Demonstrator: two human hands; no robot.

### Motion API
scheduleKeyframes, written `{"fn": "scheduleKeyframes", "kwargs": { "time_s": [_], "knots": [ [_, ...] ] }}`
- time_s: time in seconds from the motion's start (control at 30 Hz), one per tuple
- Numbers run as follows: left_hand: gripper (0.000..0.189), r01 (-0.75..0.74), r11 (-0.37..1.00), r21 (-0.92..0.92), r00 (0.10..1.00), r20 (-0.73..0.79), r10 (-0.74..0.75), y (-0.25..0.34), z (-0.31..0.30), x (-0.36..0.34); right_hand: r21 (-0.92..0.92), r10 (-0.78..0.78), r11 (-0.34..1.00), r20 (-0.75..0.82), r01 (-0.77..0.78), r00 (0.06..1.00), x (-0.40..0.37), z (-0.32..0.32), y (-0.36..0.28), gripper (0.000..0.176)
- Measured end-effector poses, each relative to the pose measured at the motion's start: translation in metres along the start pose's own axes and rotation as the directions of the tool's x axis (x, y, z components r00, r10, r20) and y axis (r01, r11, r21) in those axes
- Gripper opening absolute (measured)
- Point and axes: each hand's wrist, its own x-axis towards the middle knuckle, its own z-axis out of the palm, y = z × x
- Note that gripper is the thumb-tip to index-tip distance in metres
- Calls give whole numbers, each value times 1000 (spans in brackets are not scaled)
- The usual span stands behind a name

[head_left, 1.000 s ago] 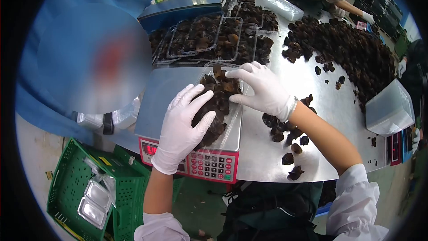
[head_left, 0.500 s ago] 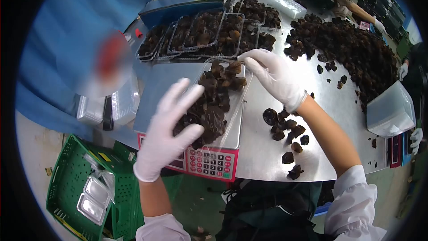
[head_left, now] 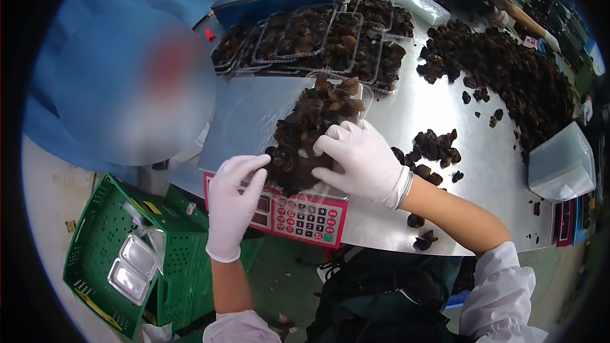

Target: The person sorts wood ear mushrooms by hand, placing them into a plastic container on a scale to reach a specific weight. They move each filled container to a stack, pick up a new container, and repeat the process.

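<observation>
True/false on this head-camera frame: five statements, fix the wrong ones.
The left hand is gloved in white. True.
The green plastic crate stands on the silver metal table. False: it is below the table's edge.
A clear plastic tray of curled dark brown pieces rests on the red-fronted electronic scale. True.
The right hand is inside the crate. False: it is over the tray.
A large heap of loose dark pieces lies on the table. True.
</observation>
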Motion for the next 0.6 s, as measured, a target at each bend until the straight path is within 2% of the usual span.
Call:
{"fn": "scheduleKeyframes", "kwargs": {
  "time_s": [0.1,0.2,0.23,0.27,0.33,0.37,0.4,0.47,0.53,0.6],
  "knots": [
    [24,54,995,-83,998,43,-51,5,-5,-2,163,69,985,-22,-64,997,4,-15,3,13],
    [25,64,982,-179,996,69,-52,5,-9,-1,470,310,847,-58,-248,949,15,-24,10,9],
    [25,65,982,-180,996,69,-53,4,-9,-1,475,334,845,-112,-244,936,19,-28,9,12],
    [25,52,983,-178,996,85,-37,3,-8,-1,475,333,845,-111,-245,936,24,-24,13,12],
    [26,39,983,-177,994,103,-21,3,-6,-1,187,-20,981,-187,56,982,31,-16,19,15],
    [26,20,983,-181,992,125,3,5,-6,-1,115,-92,989,12,90,996,27,-15,17,19],
    [26,2,983,-186,989,146,26,6,-7,-1,50,-133,991,121,127,984,24,-12,13,24],
    [26,-29,986,-164,991,124,50,7,-15,-1,110,-110,989,117,97,987,22,-13,11,25],
    [26,53,974,-218,995,94,-33,4,-31,0,200,-45,979,-25,49,999,24,-26,13,25],
    [26,-51,983,-176,997,-64,40,-9,-45,1,321,55,947,-153,-3,987,17,-35,25,20]
  ]
}}
